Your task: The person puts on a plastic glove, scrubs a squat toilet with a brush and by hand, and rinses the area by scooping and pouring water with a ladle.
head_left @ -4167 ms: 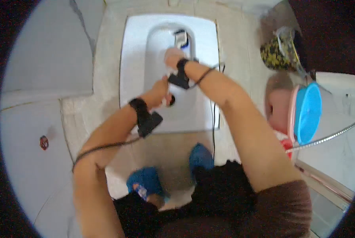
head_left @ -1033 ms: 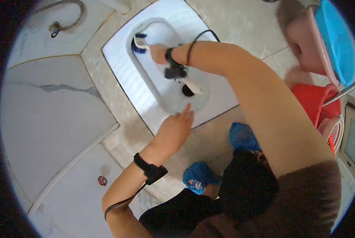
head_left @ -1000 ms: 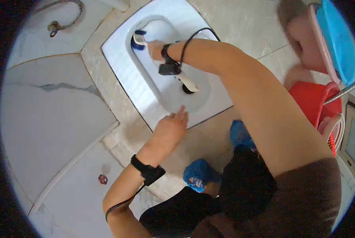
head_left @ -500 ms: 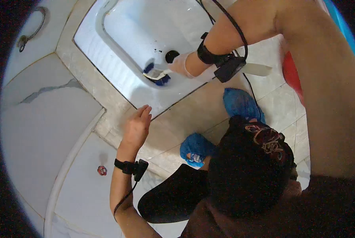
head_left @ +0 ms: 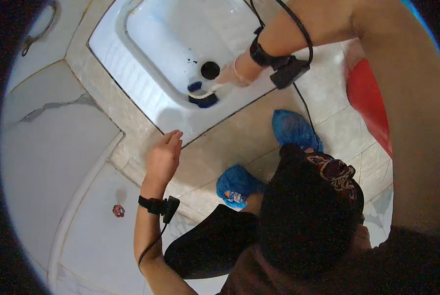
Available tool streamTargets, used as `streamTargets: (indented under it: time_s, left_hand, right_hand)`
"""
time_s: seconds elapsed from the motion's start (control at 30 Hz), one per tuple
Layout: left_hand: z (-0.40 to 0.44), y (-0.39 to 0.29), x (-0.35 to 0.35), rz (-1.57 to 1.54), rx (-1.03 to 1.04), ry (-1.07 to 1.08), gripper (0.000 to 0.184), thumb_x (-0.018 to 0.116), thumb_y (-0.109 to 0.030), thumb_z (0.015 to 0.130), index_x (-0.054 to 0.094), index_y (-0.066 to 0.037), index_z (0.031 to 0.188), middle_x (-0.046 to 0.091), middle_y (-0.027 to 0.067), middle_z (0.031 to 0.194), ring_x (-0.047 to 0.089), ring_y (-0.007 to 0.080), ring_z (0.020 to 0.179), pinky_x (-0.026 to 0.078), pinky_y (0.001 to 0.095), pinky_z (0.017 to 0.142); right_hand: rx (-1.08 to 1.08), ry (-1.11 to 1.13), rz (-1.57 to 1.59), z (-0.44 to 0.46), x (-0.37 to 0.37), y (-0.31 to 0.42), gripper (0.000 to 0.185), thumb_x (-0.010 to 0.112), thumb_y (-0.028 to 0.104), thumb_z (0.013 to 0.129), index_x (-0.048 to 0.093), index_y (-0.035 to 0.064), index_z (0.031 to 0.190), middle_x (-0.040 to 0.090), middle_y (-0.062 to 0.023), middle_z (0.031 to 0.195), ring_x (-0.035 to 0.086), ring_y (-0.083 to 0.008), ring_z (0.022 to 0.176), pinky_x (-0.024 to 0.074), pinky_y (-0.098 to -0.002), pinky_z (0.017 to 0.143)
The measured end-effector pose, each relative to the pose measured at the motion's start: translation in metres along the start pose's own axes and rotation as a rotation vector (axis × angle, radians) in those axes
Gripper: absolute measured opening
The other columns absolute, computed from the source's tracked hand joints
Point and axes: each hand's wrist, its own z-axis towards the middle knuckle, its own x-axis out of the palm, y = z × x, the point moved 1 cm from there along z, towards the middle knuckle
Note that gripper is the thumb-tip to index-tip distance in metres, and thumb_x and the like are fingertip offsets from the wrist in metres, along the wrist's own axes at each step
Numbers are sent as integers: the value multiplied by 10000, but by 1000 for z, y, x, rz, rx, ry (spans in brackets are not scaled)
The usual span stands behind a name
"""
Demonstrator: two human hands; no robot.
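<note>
My right hand (head_left: 232, 75), in a thin translucent glove, is closed around a white scrub brush (head_left: 207, 94) with dark blue bristles. The brush head rests in the lower end of a white squat toilet pan (head_left: 168, 54), just beside its dark drain hole (head_left: 210, 70). Part of the handle is hidden by my hand and forearm. My bare left hand (head_left: 164, 156) is held near the pan's corner with its fingers stretched out, holding nothing. Whether it touches the pan's edge I cannot tell.
Blue shoe covers (head_left: 293, 129) are on both feet, on beige tiles. A red object (head_left: 369, 105) stands at right. Black cables (head_left: 302, 101) run from the wrist straps. A red valve knob (head_left: 118, 211) and a metal hose (head_left: 45, 32) are at left.
My right hand and the brush have shifted slightly right, and the handle's far end no longer shows beyond my forearm. My left hand keeps nearly the same pose. The view has shifted a little.
</note>
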Motion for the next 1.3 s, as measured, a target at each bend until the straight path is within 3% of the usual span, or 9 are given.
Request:
streamTargets:
  time_s: [0.47, 0.53, 0.77, 0.9, 1.0, 1.1, 1.23, 1.27, 1.3]
  left_hand:
    - [-7, 14, -2, -53, -38, -146, 164, 499, -52, 788, 545, -17, 941, 570, 164, 927, 561, 331, 787, 463, 369, 670]
    - [-12, 19, 1, -50, -60, -113, 163, 497, -52, 788, 546, -17, 939, 569, 167, 922, 560, 330, 785, 462, 370, 670]
    - [-8, 17, -5, -76, -58, -170, 164, 496, -63, 783, 547, -16, 931, 569, 144, 906, 555, 323, 744, 456, 377, 654]
    - [5, 21, -9, -62, -24, -211, 176, 491, -72, 793, 549, -17, 951, 572, 155, 924, 557, 329, 763, 453, 366, 680]
    - [5, 24, -11, -92, -57, -208, 177, 493, -75, 792, 552, -16, 949, 573, 159, 919, 559, 328, 759, 453, 361, 680]
    - [1, 21, -13, -90, -91, -181, 178, 497, -71, 788, 553, -15, 948, 571, 166, 909, 560, 326, 756, 454, 358, 680]
    - [1, 20, -18, -94, -101, -222, 185, 504, -69, 783, 550, -14, 953, 571, 165, 898, 566, 312, 743, 456, 354, 671]
    - [3, 21, -19, -95, -96, -220, 187, 505, -68, 782, 550, -14, 955, 572, 164, 894, 567, 307, 740, 456, 354, 666]
    - [4, 21, -19, -97, -91, -229, 188, 506, -68, 782, 550, -14, 957, 573, 163, 890, 569, 301, 737, 455, 355, 662]
  right_hand:
    - [131, -100, -597, 42, -92, -65, 247, 387, 88, 779, 501, 52, 995, 577, -117, 833, 580, -258, 751, 454, -408, 624]
    - [67, -56, -565, 41, -86, -60, 252, 377, 89, 782, 499, 53, 1000, 575, -116, 833, 579, -254, 752, 453, -409, 627]
    - [-229, 281, 92, 9, -15, 16, 302, 516, 123, 705, 482, -77, 929, 525, -215, 870, 495, -311, 784, 408, -412, 684]
    - [-89, 179, 138, 11, 6, 4, 254, 406, 97, 781, 505, 74, 1014, 549, -163, 899, 560, -296, 836, 444, -419, 712]
    - [92, 338, -458, -7, -26, 6, 175, 494, 68, 709, 541, -2, 863, 552, -177, 876, 551, -340, 788, 444, -428, 705]
    - [-72, 260, -398, 13, -16, -10, 158, 509, 68, 687, 548, -5, 821, 556, -170, 810, 550, -332, 739, 443, -419, 666]
    - [-692, -108, -298, 70, 50, -51, 136, 529, 68, 656, 557, -9, 765, 560, -161, 723, 549, -320, 672, 443, -409, 614]
    - [-771, -195, -298, 75, 57, -51, 131, 534, 68, 649, 560, -10, 751, 561, -159, 702, 549, -317, 656, 443, -406, 600]
    - [-660, -158, -229, 81, 58, -57, 118, 536, 72, 647, 560, -11, 728, 561, -155, 669, 549, -302, 622, 442, -397, 570]
